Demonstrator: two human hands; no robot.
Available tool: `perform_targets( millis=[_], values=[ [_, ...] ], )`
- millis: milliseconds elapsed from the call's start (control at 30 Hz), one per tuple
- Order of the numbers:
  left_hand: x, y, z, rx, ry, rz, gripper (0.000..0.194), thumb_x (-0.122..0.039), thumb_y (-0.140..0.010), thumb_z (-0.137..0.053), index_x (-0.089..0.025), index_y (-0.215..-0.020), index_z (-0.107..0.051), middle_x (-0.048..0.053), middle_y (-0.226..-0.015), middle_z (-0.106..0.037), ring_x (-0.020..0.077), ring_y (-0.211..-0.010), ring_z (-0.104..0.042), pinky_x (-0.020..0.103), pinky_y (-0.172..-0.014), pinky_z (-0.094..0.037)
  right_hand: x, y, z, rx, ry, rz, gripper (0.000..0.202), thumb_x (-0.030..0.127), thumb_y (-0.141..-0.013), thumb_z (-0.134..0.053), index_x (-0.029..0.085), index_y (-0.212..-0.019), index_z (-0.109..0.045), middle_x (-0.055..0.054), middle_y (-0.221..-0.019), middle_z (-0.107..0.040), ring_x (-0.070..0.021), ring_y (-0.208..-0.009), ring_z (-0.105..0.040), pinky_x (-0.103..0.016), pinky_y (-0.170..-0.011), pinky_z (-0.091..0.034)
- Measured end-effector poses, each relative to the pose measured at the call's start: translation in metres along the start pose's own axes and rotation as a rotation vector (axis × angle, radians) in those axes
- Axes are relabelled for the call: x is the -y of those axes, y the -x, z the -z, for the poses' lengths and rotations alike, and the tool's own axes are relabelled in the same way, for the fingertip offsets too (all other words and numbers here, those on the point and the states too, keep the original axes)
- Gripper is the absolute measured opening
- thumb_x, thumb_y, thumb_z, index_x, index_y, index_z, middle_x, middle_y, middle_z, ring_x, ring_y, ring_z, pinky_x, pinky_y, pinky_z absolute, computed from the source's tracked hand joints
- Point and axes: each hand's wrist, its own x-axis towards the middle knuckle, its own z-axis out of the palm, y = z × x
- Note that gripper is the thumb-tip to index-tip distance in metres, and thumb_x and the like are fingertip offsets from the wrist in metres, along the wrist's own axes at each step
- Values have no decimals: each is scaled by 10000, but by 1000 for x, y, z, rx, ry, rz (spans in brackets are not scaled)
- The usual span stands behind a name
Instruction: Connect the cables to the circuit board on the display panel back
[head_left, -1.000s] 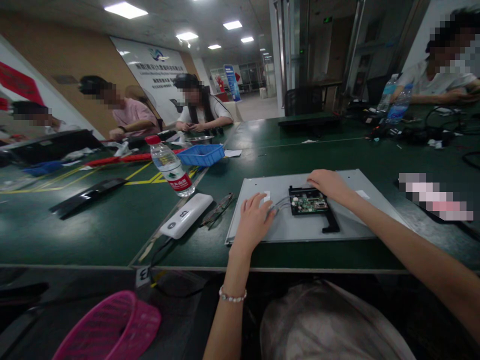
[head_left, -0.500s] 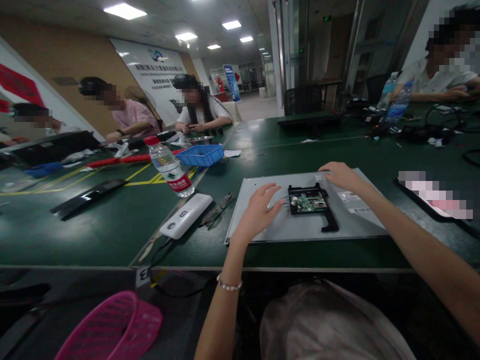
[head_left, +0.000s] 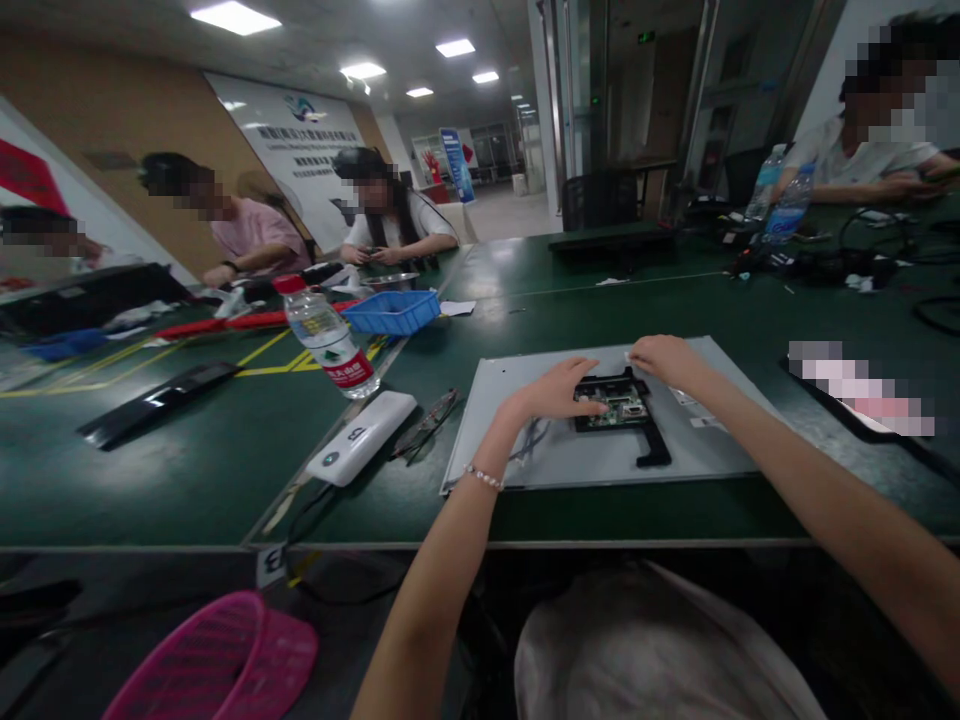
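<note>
A grey flat panel point(head_left: 705, 385) lies on the green table before me. On it sits a black frame point(head_left: 654, 445) around a green circuit board point(head_left: 621, 408). My left hand point(head_left: 561, 390) is at the left side of the board, thumb and fingers apart, with nothing seen between them. Thin wires point(head_left: 531, 437) show on the panel below my left wrist. My right hand point(head_left: 661, 358) is at the frame's upper right corner, fingertips pressed together on a small whitish piece that I cannot make out.
Left of the panel lie glasses point(head_left: 426, 428), a white power bank point(head_left: 362, 438), a water bottle point(head_left: 330, 338) and a blue basket point(head_left: 394, 312). A phone point(head_left: 855, 400) lies on the right. Several people sit around the table. A pink basket point(head_left: 217, 660) stands below the edge.
My left hand has moved right, over the board's left side, uncovering the wires. My right hand has shifted slightly to the left and its fingers have closed at the frame's corner.
</note>
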Motion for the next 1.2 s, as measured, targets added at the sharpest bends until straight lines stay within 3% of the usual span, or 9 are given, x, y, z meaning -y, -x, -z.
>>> perform_targets(
  millis=[167, 300, 400, 533, 700, 1200],
  values=[
    [-2, 8, -2, 3, -24, 22, 883, -687, -806, -483, -122, -1447, -262, 165, -1494, -310, 270, -1374, -297, 363, -1116, -251, 5, 0, 4, -25, 12, -58, 247, 215, -913, -478, 175, -962, -717, -103, -989, -707, -243, -927, -646, -313, -769, -464],
    [1, 7, -7, 21, -103, 54, 922, -754, -760, -473, -149, -1432, -295, 167, -1467, -347, 308, -1359, -304, 414, -1095, -252, 8, 1, 7, -125, -96, -96, 232, 229, -920, -482, 178, -991, -696, -81, -1033, -706, -226, -951, -635, -313, -815, -458],
    [1, 7, -9, 31, -133, 59, 886, -763, -759, -459, -161, -1400, -352, 161, -1427, -395, 315, -1327, -341, 434, -1082, -255, 14, 2, 12, -162, -154, -57, 229, 220, -915, -484, 173, -1015, -684, -83, -1066, -699, -227, -981, -625, -319, -843, -454],
    [-2, 8, -10, 11, -141, 55, 843, -755, -759, -468, -176, -1367, -404, 153, -1396, -422, 318, -1300, -371, 438, -1072, -264, 26, 4, 22, -71, -152, 54, 227, 203, -900, -489, 170, -978, -699, -85, -1036, -706, -233, -961, -632, -323, -840, -458],
    [-2, 8, -10, 1, -129, 46, 831, -743, -758, -486, -178, -1363, -415, 150, -1379, -436, 318, -1287, -385, 430, -1067, -279, 33, 9, 27, -5, -138, 63, 227, 193, -884, -500, 191, -959, -714, -68, -1003, -723, -228, -942, -644, -315, -824, -464],
    [4, 6, -15, 2, -111, 39, 847, -734, -757, -498, -169, -1379, -392, 152, -1400, -415, 308, -1294, -388, 403, -1066, -298, 25, 6, 14, 53, -230, 135, 248, 223, -863, -509, 190, -977, -727, -69, -1006, -730, -226, -923, -654, -301, -817, -472]
  ],
)
